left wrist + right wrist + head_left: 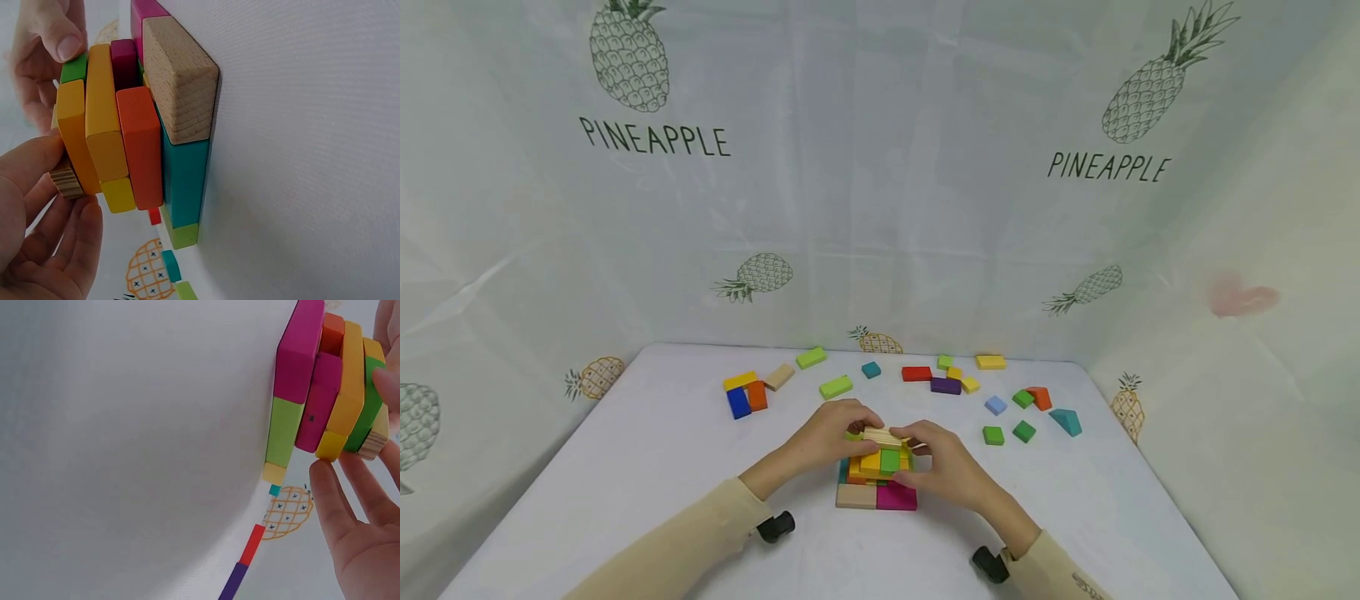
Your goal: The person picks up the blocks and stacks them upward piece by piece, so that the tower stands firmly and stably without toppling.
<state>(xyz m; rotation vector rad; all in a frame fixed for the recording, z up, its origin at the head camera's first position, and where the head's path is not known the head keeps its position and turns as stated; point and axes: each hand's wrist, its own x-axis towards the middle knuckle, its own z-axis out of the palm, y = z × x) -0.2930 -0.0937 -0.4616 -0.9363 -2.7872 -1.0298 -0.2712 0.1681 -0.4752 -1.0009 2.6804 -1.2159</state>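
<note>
A layered stack of coloured wooden blocks stands in front of me, with a plain wood block (882, 437) lying across its top. My left hand (829, 437) pinches that block's left end between thumb and fingers. At the stack's right side, my right hand (951, 467) has its thumb on a green block (369, 403) and fingertips (322, 472) at the far side. Yellow blocks (104, 112) lie beside and below the green one. Under them come an orange block (139, 150) and a magenta block (319, 403). A thick beige block (856, 497) sits at the base's near edge.
Loose blocks lie about the white table (662, 467). A blue block (739, 403) and two neighbours sit back left; a red block (916, 373) and a purple block (946, 386) lie behind the stack. A teal triangle (1066, 422) is farther right. A pineapple-print cloth (880, 208) hangs behind.
</note>
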